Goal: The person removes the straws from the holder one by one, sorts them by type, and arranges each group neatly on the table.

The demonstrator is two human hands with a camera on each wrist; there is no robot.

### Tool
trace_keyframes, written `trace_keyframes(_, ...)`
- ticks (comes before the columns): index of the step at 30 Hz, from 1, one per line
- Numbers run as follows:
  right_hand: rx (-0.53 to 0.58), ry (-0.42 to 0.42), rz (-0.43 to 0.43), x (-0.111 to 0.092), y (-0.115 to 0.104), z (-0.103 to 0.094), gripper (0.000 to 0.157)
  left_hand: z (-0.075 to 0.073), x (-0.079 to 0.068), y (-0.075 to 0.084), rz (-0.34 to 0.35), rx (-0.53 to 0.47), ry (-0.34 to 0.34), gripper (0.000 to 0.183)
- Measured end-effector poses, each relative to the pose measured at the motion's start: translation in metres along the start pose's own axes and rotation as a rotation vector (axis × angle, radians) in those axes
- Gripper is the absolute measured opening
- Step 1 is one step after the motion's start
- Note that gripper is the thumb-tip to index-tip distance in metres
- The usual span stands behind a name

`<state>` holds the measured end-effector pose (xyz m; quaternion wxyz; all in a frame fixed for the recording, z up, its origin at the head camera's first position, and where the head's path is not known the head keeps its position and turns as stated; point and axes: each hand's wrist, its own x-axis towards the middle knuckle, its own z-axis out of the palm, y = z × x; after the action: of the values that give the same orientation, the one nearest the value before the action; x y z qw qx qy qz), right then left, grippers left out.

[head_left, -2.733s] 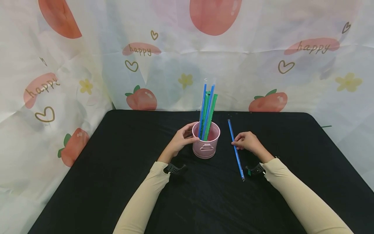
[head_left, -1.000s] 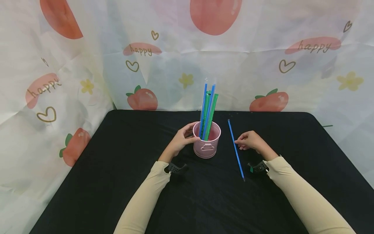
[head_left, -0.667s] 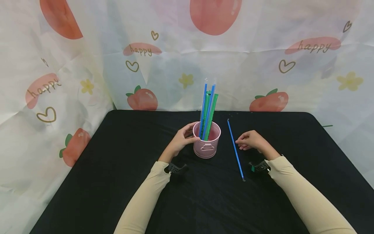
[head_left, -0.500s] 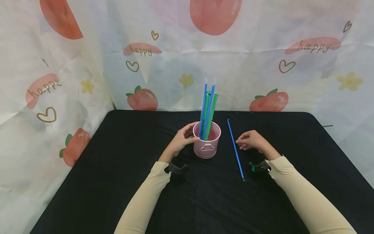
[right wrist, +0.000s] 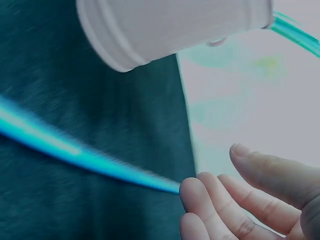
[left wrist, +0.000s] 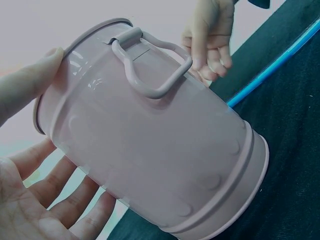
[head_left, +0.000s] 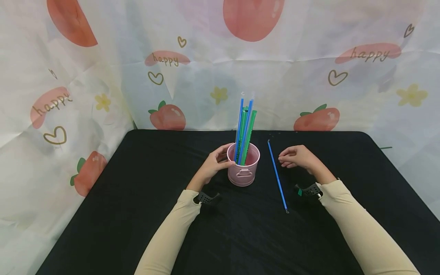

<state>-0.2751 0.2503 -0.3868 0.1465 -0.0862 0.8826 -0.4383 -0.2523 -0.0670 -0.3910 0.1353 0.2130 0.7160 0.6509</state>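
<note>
A small pink metal bucket (head_left: 242,176) stands upright on the table with several thin blue and green sticks (head_left: 245,130) in it. My left hand (head_left: 214,164) holds it by the left side, thumb on the rim; in the left wrist view the fingers (left wrist: 60,195) lie along the bucket wall. Right of the bucket, a long thin blue stick (head_left: 277,177) lies on the cloth. Just beyond it my right hand (head_left: 298,157) hovers with loosely bent fingers and holds nothing. The right wrist view shows a gap between thumb and fingers.
A black cloth covers the table (head_left: 165,160). Behind and to the left hangs a pale printed curtain (head_left: 206,34) that meets the table's back edge. Each wrist wears a black strap (head_left: 309,190).
My right hand, earlier with its fingertips at the lying blue stick, has drawn away from it to the right and farther back. The left hand and bucket have stayed put.
</note>
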Motion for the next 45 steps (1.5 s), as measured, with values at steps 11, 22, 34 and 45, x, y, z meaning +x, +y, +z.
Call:
trace_keyframes(11, -0.012, 0.059, -0.072, -0.004, -0.032, -0.014, 0.035, -0.005, 0.012, -0.026, 0.021, -0.001, 0.018, 0.061)
trace_keyframes(22, 0.009, 0.071, -0.158, -0.006, -0.057, -0.021, 0.035, -0.006, 0.012, -0.029, 0.038, -0.01, 0.012, 0.079)
trace_keyframes(34, 0.059, 0.079, -0.24, -0.005, -0.072, -0.018, 0.036, -0.004, 0.012, -0.026, 0.017, 0.001, 0.025, 0.059)
trace_keyframes(45, 0.101, 0.102, -0.329, -0.002, -0.073, -0.013, 0.035, -0.004, 0.012, -0.026, 0.015, -0.007, 0.019, 0.06)
